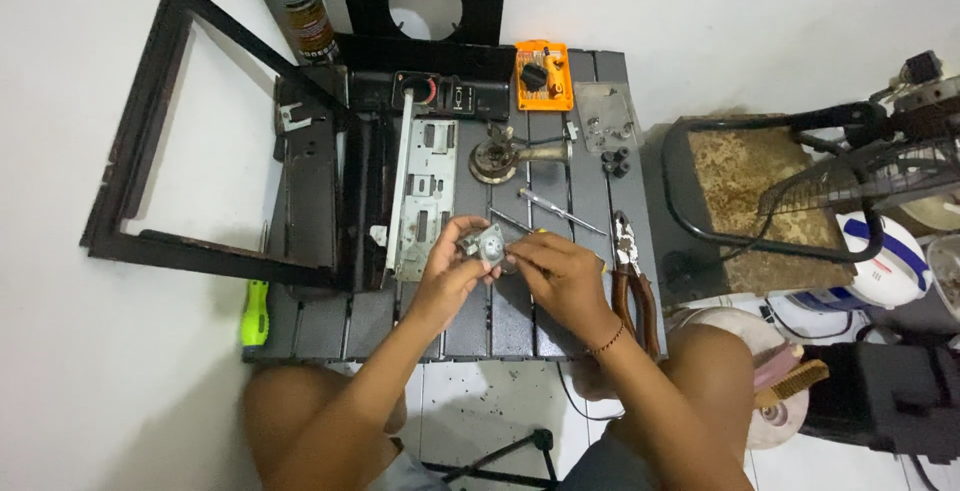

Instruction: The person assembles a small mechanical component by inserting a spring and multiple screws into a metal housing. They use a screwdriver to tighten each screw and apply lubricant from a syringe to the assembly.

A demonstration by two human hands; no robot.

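Note:
A small grey metal valve part is pinched in my left hand over the middle of the dark slatted table. My right hand presses against that part from the right, fingers curled on a thin tool with a yellow tip; most of the tool is hidden by the fingers. Just beyond my hands lie two slim metal rods.
A brass burner, an orange bit case, a clear bag of small parts, pliers with brown handles, a grey perforated plate and black stove frames crowd the table. A green-handled tool lies at the left edge.

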